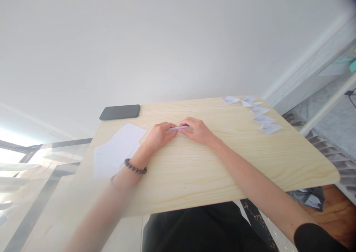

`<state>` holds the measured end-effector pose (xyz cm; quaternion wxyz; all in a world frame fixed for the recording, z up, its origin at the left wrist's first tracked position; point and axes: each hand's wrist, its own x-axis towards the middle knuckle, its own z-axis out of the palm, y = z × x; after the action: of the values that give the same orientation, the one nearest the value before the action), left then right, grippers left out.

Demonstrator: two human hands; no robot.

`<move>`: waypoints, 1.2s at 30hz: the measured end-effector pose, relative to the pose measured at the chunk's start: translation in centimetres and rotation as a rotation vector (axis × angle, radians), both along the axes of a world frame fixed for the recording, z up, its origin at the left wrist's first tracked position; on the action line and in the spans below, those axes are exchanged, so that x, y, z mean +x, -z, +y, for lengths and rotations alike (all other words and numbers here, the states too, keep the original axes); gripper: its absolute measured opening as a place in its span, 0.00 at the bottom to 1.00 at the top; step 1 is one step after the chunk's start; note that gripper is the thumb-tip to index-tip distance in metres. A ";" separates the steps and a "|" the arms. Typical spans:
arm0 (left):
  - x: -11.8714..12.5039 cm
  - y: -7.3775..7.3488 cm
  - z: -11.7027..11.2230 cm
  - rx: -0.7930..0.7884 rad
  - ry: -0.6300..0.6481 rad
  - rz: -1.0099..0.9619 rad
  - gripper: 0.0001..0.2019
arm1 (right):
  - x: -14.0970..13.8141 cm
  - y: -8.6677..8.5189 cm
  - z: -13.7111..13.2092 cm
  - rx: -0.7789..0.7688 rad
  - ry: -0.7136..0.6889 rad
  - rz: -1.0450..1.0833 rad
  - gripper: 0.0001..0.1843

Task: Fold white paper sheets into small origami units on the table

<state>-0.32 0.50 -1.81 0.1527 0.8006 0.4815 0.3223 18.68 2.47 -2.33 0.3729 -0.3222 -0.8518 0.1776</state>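
Note:
My left hand [160, 135] and my right hand [198, 130] meet at the middle of a light wooden table [194, 170]. Both have their fingers pinched on a small folded white paper [178, 128] that lies flat on the wood between them. A dark bead bracelet [135, 167] circles my left wrist. Most of the paper is hidden under my fingertips.
Loose white paper sheets [116, 150] lie left of my left hand. A dark phone [120, 112] rests at the table's far left edge. Several folded paper shapes [258, 113] line the far right edge. A white wall stands behind; a rug and floor lie to the right.

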 end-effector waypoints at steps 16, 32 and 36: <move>-0.8 0.0 0.6 0.017 0.109 0.111 0.13 | 0.8 -0.4 0.5 -0.071 0.003 -0.086 0.12; -0.8 0.3 0.5 0.078 0.082 0.141 0.12 | 0.9 -0.1 0.4 -0.027 0.012 -0.076 0.15; -0.4 0.4 0.3 0.115 0.035 0.116 0.11 | 0.1 0.2 0.0 -0.020 -0.003 -0.066 0.12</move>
<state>-0.74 0.83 -2.25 0.0839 0.8336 0.4564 0.2997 18.74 2.42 -2.50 0.3411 -0.3303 -0.8623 0.1759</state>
